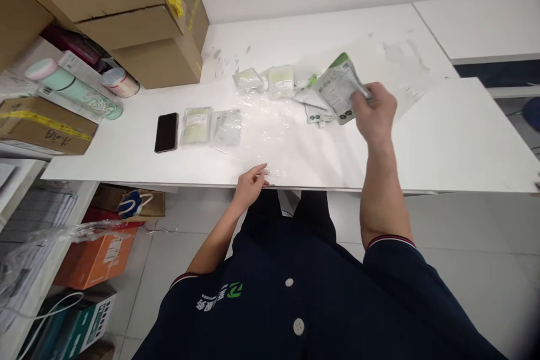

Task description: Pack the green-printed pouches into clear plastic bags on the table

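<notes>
My right hand [375, 112] is raised over the white table [442, 140] and grips a grey and green printed pouch [340, 87], tilted above a few similar packets [316, 112]. My left hand [252, 180] rests at the table's front edge, fingers curled on a sheet of clear plastic film [261, 129] spread over the tabletop. Small pale green packets in clear bags lie ahead: two at the back [282, 80] [248, 79] and two nearer [196, 125] [226, 126].
A black phone [166, 131] lies left of the packets. Cardboard boxes [139, 22] are stacked at the back left, with a mint bottle [76, 90] and a tin [120, 82] beside them. Boxes and bags stand on the floor at left.
</notes>
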Demonstrator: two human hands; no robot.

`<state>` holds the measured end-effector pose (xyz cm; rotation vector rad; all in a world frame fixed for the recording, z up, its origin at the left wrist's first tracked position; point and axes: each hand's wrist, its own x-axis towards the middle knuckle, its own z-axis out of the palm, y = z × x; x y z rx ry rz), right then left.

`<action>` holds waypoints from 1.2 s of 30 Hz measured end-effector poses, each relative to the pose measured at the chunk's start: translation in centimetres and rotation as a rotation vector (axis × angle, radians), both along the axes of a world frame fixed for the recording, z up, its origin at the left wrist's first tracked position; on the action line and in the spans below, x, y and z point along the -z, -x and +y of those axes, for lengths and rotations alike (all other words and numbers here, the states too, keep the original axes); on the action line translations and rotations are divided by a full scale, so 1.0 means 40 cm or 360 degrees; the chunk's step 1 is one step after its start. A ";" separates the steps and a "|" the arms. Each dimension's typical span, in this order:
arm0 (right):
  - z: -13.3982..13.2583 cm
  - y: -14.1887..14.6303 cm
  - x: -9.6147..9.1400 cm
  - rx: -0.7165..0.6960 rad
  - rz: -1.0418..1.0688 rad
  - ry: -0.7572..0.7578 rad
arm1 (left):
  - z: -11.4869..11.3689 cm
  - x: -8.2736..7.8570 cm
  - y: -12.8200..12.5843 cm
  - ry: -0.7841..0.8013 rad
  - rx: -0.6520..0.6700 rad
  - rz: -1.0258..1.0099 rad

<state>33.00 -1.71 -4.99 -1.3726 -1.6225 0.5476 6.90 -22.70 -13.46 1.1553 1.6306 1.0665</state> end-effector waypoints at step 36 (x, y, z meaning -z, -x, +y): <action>-0.152 0.105 0.203 -0.1435 -0.0072 0.0445 | 0.047 0.041 0.013 -0.0739 0.0472 0.1502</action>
